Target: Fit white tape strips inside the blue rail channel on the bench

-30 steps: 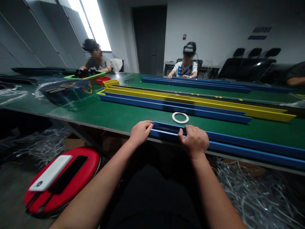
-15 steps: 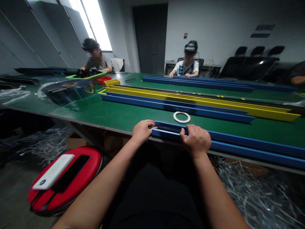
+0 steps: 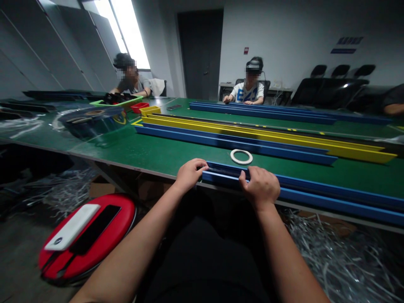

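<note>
A long blue channel profile [image 3: 315, 196] with a dark inside lies along the table's near edge, running off to the right. My left hand [image 3: 190, 174] is at its left end, thumb and fingers closed on the corner there. Further right, my right hand [image 3: 262, 187] wraps over the same profile, its thumb on the inner side. Whether a thin strip is under my fingers I cannot make out. A white roll of tape [image 3: 241, 157] lies flat just beyond the profile, between and past my hands.
Beyond lie another blue profile [image 3: 221, 142] and yellow profiles [image 3: 268, 134] on the green table [image 3: 116, 149]. Yellow [image 3: 150, 111] and red bins [image 3: 139, 107] stand back left. A red stool [image 3: 123, 210] holds a white device. Two people sit across; plastic strips [image 3: 350, 261] litter the floor.
The view has shifted very slightly. My left fingers have moved a little at the profile's end; my right hand stays in place on it.
</note>
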The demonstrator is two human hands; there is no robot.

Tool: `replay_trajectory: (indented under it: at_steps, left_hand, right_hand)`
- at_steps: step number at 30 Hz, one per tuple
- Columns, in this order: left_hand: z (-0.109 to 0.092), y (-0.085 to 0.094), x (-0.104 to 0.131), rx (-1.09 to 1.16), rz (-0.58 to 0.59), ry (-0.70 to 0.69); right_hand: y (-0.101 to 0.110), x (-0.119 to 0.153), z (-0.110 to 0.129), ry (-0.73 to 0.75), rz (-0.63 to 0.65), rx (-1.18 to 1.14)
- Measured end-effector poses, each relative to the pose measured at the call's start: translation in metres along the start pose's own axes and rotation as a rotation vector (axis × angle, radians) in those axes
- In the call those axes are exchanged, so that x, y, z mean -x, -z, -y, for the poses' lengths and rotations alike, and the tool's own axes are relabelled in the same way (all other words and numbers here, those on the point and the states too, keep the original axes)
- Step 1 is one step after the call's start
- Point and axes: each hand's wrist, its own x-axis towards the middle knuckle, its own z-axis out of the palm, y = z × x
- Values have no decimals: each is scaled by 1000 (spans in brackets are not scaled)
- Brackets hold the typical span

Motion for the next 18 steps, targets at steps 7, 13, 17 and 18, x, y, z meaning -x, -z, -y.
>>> replay_trajectory:
  at_steps: [7, 13, 17, 18]
  left_hand:
    - [3, -1, -2, 56, -13, -19]
    - [8, 0, -6, 152, -3, -27]
    - [7, 1, -6, 182, 4, -12]
    - [7, 1, -6, 193, 6, -8]
  right_hand:
    - [-1, -1, 2, -67, 5, -68]
    - [13, -7, 11, -89, 29, -263]
    - [16, -6, 32, 92, 87, -404]
    - [16, -5, 38, 136, 101, -401]
